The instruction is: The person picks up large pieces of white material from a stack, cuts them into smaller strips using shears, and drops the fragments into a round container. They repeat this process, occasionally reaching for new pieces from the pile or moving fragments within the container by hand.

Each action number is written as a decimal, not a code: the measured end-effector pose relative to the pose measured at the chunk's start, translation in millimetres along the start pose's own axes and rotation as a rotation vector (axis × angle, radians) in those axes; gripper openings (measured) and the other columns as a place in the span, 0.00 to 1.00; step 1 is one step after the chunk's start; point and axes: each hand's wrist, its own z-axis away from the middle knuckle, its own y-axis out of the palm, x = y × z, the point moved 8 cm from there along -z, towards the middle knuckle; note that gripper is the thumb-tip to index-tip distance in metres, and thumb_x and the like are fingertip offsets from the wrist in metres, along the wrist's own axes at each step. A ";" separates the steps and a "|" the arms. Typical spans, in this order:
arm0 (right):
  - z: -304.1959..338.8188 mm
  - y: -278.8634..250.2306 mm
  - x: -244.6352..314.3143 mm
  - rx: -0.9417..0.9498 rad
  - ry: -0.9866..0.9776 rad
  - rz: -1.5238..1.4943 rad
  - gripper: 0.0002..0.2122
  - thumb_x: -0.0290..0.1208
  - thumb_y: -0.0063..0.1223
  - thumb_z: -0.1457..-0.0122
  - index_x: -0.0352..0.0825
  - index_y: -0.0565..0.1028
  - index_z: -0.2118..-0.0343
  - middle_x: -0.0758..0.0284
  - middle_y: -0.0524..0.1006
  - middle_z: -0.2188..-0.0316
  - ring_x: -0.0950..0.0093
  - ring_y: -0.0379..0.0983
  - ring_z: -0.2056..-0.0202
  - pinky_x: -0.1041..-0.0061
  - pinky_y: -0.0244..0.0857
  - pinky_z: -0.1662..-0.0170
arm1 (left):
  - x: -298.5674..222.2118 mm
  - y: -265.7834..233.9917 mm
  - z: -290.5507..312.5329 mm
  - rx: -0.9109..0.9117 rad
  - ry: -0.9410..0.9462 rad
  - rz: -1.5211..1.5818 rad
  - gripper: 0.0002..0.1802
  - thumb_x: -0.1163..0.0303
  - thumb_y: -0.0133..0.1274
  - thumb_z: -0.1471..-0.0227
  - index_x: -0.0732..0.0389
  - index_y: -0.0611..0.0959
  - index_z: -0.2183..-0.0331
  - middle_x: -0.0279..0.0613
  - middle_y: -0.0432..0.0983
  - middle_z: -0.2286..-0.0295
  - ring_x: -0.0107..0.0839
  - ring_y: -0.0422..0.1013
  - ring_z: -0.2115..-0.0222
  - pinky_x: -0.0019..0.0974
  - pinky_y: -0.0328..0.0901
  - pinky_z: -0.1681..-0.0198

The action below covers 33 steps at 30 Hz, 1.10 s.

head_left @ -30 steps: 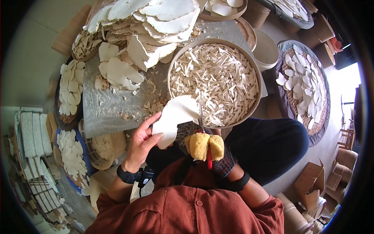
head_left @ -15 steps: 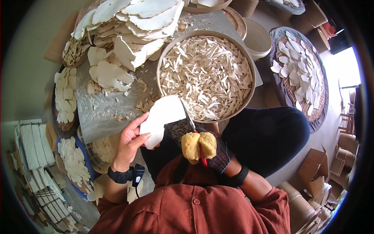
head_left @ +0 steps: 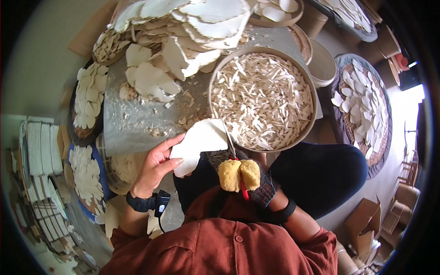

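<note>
My left hand (head_left: 160, 162) pinches a flat, curved white piece (head_left: 206, 136) by its left end, thumb on top. It looks thin and stiff; I cannot make out its material. Against its right edge lie the blades of the scissors (head_left: 230, 143), which have red handles wrapped in thick yellow foam (head_left: 229, 176). In a dark knitted glove, my right hand (head_left: 267, 191) grips those handles, its fingers partly hidden by the foam. Just beyond the blades stands a round, shallow tray (head_left: 314, 114) full of white slivers (head_left: 261, 98).
Stacked white slabs (head_left: 211, 23) rise at the back left of a grey table (head_left: 133, 130) strewn with crumbs. Trays of white pieces (head_left: 85, 172) stand at the left. Right of the table are a white bucket (head_left: 322, 64), another round tray (head_left: 387, 114) and a cardboard box (head_left: 364, 222).
The surroundings have shifted right and down in the picture as my view turned. Both hands keep their holds, and the scissors stay at the white piece's right edge.
</note>
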 end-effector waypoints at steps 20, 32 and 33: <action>-22.3 48.9 -15.5 0.196 0.161 0.206 0.28 0.44 0.59 0.47 0.30 0.66 0.49 0.60 0.72 0.53 0.69 0.69 0.51 0.68 0.62 0.45 | 18.2 -91.3 23.5 -0.743 0.452 0.351 0.23 0.76 0.51 0.46 0.59 0.64 0.49 0.45 0.74 0.60 0.31 0.72 0.61 0.34 0.71 0.62; -21.4 52.4 -25.5 0.185 0.173 -0.215 0.16 0.28 0.54 0.42 0.30 0.68 0.52 0.63 0.72 0.54 0.73 0.69 0.52 0.72 0.63 0.46 | 22.3 -72.8 -17.7 -0.596 0.377 0.266 0.41 0.80 0.54 0.51 0.54 0.50 0.41 0.48 0.67 0.54 0.32 0.70 0.58 0.35 0.73 0.61; -22.5 54.2 -21.6 0.211 0.141 -0.312 0.16 0.28 0.50 0.40 0.30 0.67 0.50 0.61 0.70 0.51 0.72 0.68 0.50 0.71 0.62 0.44 | 23.0 -68.2 -20.8 -0.561 0.366 0.274 0.41 0.80 0.54 0.51 0.54 0.50 0.41 0.48 0.67 0.55 0.32 0.70 0.58 0.35 0.72 0.61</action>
